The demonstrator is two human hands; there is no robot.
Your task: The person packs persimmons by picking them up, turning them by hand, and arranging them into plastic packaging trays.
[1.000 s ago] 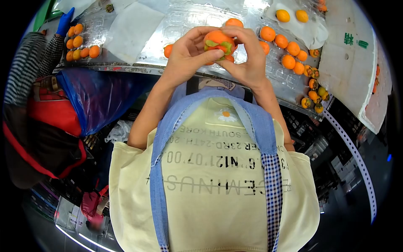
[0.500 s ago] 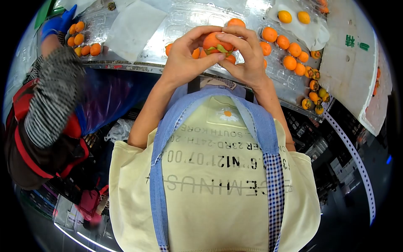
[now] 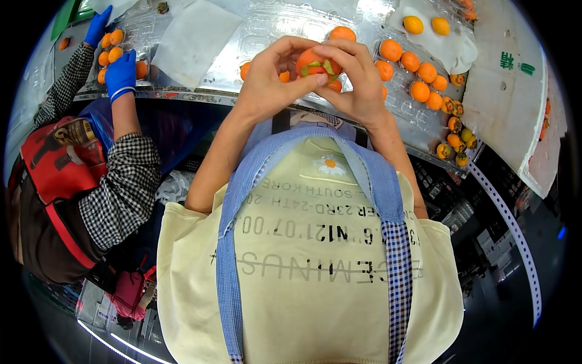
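Note:
An orange persimmon (image 3: pixel 311 63) with a green leafy calyx is held between my two hands above the metal worktable. My left hand (image 3: pixel 270 79) curls around its left side, thumb along the near face. From the other side my right hand (image 3: pixel 359 76) grips it with bent fingers over the top and the thumb below. The calyx faces toward me. Below the hands more orange persimmons lie partly hidden by my fingers, and a clear plastic tray (image 3: pixel 273 27) extends behind.
Rows of persimmons (image 3: pixel 419 91) fill the right side of the worktable (image 3: pixel 206 97). Two yellower fruits (image 3: pixel 413 25) lie on a white sheet at the back. A white foam box lid (image 3: pixel 503 91) stands at far right. At left, a co-worker's blue-gloved hand (image 3: pixel 121 74) touches fruit in a tray.
In my hands the persimmon has turned slightly, showing more of its calyx. At left, the co-worker's arm has swung in and a second gloved hand now reaches the tray of fruit.

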